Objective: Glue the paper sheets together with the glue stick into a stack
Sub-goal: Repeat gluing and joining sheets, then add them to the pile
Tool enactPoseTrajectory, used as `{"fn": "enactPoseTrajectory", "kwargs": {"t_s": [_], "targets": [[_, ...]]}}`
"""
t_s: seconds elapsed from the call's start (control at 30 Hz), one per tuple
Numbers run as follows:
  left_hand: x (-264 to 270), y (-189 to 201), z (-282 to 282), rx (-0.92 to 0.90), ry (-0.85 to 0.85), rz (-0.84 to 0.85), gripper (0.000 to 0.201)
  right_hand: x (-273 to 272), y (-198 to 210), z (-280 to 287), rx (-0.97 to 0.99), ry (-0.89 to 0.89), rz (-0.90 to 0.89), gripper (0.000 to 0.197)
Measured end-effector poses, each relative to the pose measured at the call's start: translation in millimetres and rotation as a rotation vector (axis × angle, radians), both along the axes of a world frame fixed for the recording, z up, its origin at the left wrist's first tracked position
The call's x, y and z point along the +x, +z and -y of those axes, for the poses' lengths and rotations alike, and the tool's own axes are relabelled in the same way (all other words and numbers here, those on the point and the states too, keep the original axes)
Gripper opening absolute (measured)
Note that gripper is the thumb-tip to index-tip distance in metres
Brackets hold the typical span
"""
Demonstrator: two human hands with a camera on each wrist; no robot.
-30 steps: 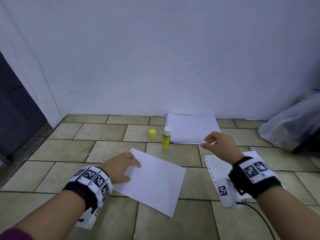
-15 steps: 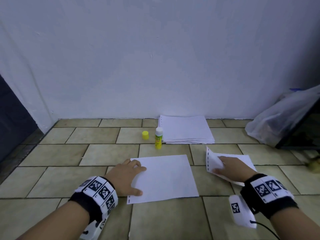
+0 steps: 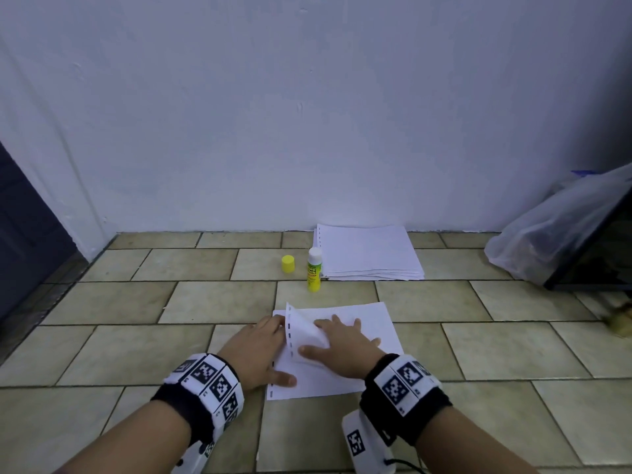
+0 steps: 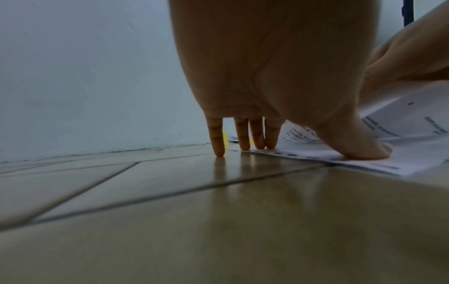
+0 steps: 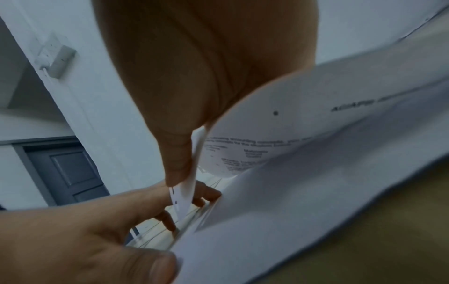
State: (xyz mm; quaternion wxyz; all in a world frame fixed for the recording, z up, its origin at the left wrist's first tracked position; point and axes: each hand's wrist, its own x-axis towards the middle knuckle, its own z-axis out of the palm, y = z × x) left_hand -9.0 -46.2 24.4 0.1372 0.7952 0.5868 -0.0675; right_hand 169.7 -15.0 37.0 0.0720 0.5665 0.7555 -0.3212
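Right hand (image 3: pixel 345 350) grip pinches upper sheet (image 3: pixel 304 336); left hand (image 3: pixel 256 354) fingers straight, pressing lower sheet (image 3: pixel 376 323).

Beige tiled floor (image 3: pixel 136 350) carries: paper stack (image 3: pixel 369 254) at wall, upright glue stick (image 3: pixel 314 270), yellow cap (image 3: pixel 288 263) beside it, flat sheet (image 3: pixel 379 323), plastic bag (image 3: pixel 547 241) far right

Your paper sheets (image 3: pixel 372 323) are white, with a row of dark punch marks down the left edge and dark print on the curled sheet's (image 3: pixel 306 333) underside. Your glue stick (image 3: pixel 314 269) is yellow with a green label and white top; its cap (image 3: pixel 288 263) is yellow. Your wristbands (image 3: pixel 208 381) are black with black-and-white square markers. The floor tiles (image 3: pixel 136 350) are beige-olive.
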Motion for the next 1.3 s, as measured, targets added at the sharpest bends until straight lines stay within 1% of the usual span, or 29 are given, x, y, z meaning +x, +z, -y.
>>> {"fn": "enactPoseTrajectory", "kwargs": {"t_s": [0.3, 0.43, 0.63, 0.7, 0.8, 0.87, 0.93, 1.1, 1.3], "targets": [[-0.5, 7.2, -4.8, -0.042, 0.004, 0.053, 0.095, -6.5, -2.9, -0.1, 0.0, 0.0, 0.023, 0.072], [1.0, 7.8, -3.1, -0.037, -0.011, 0.035, 0.096, -6.6, -5.3, 0.1, -0.005, -0.006, 0.027, 0.074], [-0.5, 3.7, -1.9, -0.011, -0.01, 0.054, 0.098, -6.6, -6.6, 0.5, -0.017, -0.001, 0.054, 0.081], [-3.6, 1.2, -1.7, -0.028, 0.007, 0.086, 0.1, -5.5, -6.3, 1.1, -0.017, 0.005, 0.05, 0.082], [-16.8, -0.1, -1.7, -0.014, 0.097, 0.153, 0.101, -3.1, -5.4, 1.2, -0.015, 0.005, 0.031, 0.083], [-27.3, -0.1, 0.0, -0.009, 0.122, 0.104, 0.097, -2.4, -6.2, 1.5, -0.011, -0.003, 0.011, 0.086], [-32.9, 0.1, 2.8, -0.044, 0.125, 0.058, 0.095, -3.1, -8.0, 2.3, 0.002, 0.002, 0.002, 0.087], [-34.0, -0.8, 1.6, -0.075, 0.136, 0.068, 0.095, -5.2, -8.2, 3.0, -0.02, 0.068, 0.082, 0.084], [-29.7, 3.9, -0.7, -0.094, 0.108, -0.005, 0.087, -7.6, -4.9, 5.2, -0.038, 0.075, 0.122, 0.087]]}}
